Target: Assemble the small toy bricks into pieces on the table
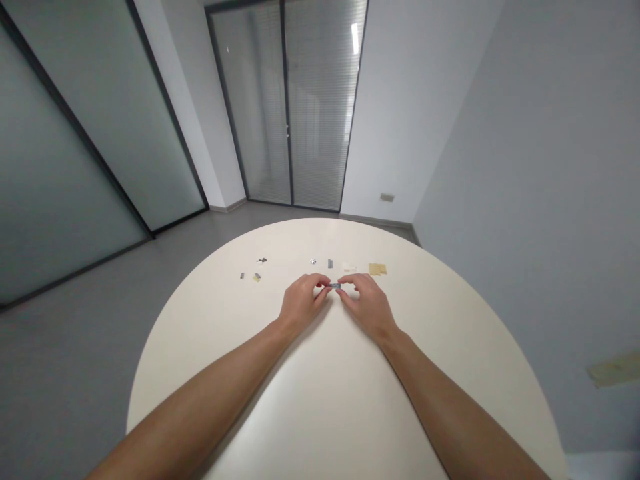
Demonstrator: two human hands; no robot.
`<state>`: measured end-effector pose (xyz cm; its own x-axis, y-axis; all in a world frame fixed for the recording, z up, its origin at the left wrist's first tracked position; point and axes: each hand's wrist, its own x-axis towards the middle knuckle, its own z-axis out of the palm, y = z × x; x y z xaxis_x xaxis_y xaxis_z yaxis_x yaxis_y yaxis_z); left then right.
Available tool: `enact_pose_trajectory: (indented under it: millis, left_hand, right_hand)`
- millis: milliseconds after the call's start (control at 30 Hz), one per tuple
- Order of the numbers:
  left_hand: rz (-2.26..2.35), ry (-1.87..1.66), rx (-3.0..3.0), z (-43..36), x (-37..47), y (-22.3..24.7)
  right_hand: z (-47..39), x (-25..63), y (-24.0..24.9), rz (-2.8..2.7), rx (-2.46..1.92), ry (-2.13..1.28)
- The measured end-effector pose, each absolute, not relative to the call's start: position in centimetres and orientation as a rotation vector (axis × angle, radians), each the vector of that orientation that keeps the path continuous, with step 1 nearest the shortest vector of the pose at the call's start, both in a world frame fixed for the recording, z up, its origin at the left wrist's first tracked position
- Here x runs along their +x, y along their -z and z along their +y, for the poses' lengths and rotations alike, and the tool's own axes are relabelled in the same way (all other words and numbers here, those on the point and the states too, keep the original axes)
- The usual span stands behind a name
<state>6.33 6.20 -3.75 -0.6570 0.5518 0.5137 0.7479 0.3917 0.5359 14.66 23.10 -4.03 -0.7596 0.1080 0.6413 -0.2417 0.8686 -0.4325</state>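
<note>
Between my two hands is a small grey-blue piece [335, 286], too small for me to tell its kind. My left hand [305, 297] pinches its left end between thumb and fingers. On the other side, my right hand [367, 300] pinches the right end in the same way. The fingertips hide part of the piece. Just beyond the hands lies a small grey block [330, 263], with a few tiny shiny bits [313, 261] to its left.
Yellow paper-like squares [377, 269] and pale small pieces [347, 267] lie beyond my right hand. Farther left are dark small parts [262, 260], a grey-and-yellow piece [257, 277] and a small grey piece [243, 275]. The white round table [310, 413] has a curved edge.
</note>
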Motion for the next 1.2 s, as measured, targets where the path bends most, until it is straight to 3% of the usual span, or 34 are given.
enact_pose_trajectory:
  millis: [1200]
  left_hand:
    - [-2.388, 1.159, -1.150, 6.25, 6.12, 4.15]
  right_hand:
    - [23.04, 14.63, 3.92, -2.357, 0.134, -0.661]
